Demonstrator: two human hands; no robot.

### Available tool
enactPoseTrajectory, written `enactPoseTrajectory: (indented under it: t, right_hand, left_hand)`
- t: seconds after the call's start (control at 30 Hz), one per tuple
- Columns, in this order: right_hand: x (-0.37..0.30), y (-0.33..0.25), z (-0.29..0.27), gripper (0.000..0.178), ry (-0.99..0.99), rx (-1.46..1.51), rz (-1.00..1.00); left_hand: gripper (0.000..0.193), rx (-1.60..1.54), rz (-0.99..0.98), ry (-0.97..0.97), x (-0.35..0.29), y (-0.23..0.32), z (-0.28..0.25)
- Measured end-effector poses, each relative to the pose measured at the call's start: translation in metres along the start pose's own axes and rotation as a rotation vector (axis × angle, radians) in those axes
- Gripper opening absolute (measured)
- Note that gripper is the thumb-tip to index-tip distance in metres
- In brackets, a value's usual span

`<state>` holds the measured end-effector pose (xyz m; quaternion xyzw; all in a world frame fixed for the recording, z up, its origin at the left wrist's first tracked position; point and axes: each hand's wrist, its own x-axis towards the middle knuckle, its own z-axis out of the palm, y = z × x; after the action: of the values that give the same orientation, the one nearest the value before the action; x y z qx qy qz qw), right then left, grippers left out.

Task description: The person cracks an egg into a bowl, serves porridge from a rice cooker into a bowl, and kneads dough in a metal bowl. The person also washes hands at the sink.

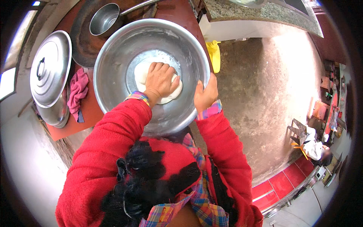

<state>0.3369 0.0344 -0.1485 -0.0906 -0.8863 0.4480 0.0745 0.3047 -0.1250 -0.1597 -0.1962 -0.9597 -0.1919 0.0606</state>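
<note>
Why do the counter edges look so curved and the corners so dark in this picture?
In the head view, a fisheye lens bends straight lines such as the stone counter toward the rim and leaves black corners. Daylight gives bright glare on the metal bowl and the lid. The left hand on the dough and the right hand look sharp; the far room at the right is small and blurry.

Bright daylight, sharp centre, dark warped fisheye rim

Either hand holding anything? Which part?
The right hand grips the big steel bowl by its right rim. The left hand presses knuckles-down on the white dough inside, not gripping it.
</note>
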Motion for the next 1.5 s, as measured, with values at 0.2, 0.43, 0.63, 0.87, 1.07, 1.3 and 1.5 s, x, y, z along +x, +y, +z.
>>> enactPoseTrajectory:
  t: [0.2, 0.43, 0.63, 0.87, 1.07, 1.3, 1.5]
  right_hand:
    - [-0.008, 0.001, -0.001, 0.043, -0.019, 0.004, 0.02]
    - [-0.001, 0.0, 0.002, 0.043, 0.034, -0.069, -0.018]
    - [0.002, -0.007, -0.001, 0.043, -0.01, -0.046, 0.093]
    - [-0.008, 0.0, 0.003, 0.042, 0.002, -0.034, 0.078]
    - [-0.013, 0.003, 0.005, 0.042, 0.012, -0.058, 0.074]
    - [-0.011, 0.008, 0.003, 0.038, 0.105, -0.074, -0.021]
    - [0.002, 0.006, 0.015, 0.024, 0.075, -0.058, 0.049]
  left_hand:
    - [0.02, 0.077, -0.014, -0.073, 0.028, -0.012, 0.023]
    - [0.038, 0.126, -0.067, -0.258, 0.04, -0.009, 0.013]
    - [0.029, 0.014, 0.102, -0.286, -0.018, -0.017, -0.068]
    - [0.017, -0.008, 0.135, -0.067, -0.048, -0.04, -0.039]
    - [0.019, 0.005, 0.046, -0.12, -0.003, -0.054, -0.003]
    - [0.036, -0.075, -0.296, -0.435, 0.042, -0.045, 0.005]
    - [0.042, -0.184, -0.213, -0.588, 0.024, -0.031, -0.026]
